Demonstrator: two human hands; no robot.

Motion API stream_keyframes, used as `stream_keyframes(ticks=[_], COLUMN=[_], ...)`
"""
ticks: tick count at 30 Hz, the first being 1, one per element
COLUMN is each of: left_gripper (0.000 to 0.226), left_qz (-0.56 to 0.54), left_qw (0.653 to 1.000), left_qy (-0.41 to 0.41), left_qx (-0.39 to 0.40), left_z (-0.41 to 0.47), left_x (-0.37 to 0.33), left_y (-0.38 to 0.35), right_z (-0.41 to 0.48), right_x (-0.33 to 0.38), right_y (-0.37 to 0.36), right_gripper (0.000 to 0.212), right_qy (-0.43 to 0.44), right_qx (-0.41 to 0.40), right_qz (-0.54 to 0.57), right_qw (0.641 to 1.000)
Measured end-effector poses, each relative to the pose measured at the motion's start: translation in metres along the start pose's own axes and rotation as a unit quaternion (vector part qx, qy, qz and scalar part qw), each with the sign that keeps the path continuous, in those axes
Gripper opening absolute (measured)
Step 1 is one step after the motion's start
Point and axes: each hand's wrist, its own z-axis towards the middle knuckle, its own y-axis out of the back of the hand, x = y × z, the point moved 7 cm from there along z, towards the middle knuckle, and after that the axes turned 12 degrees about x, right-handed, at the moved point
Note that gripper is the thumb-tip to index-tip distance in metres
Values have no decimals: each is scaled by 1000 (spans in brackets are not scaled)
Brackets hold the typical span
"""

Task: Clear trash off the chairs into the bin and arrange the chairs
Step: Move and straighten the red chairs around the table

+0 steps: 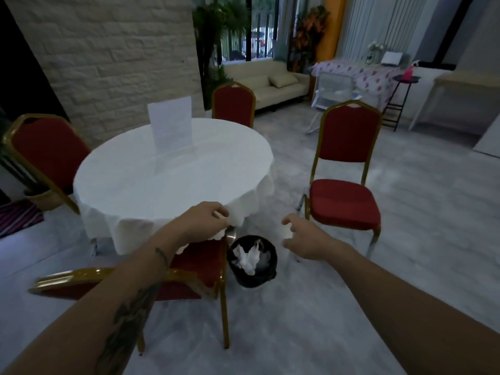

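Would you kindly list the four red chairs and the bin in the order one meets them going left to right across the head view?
Left chair by the wall → near chair under the left forearm → far chair behind the table → black bin holding crumpled paper → right chair standing apart.

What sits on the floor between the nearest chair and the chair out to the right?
In the head view, a black bin holding crumpled white paper sits between nearest chair and right chair.
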Motion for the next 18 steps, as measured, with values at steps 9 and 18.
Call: stream_keyframes(ticks=[9,18], left_gripper=[30,20], left_qz=[0,-17], left_qw=[996,988], left_qy=[-83,-152], left_qx=[-26,3], left_z=[145,353], left_x=[-164,-313], left_y=[7,21], right_z=[25,84], right_x=[-94,-197], right_y=[166,343], right_gripper=[50,60], right_qy=[-26,-82], right_qx=[-70,-153], right_qz=[-29,-17], right_qw=[997,985])
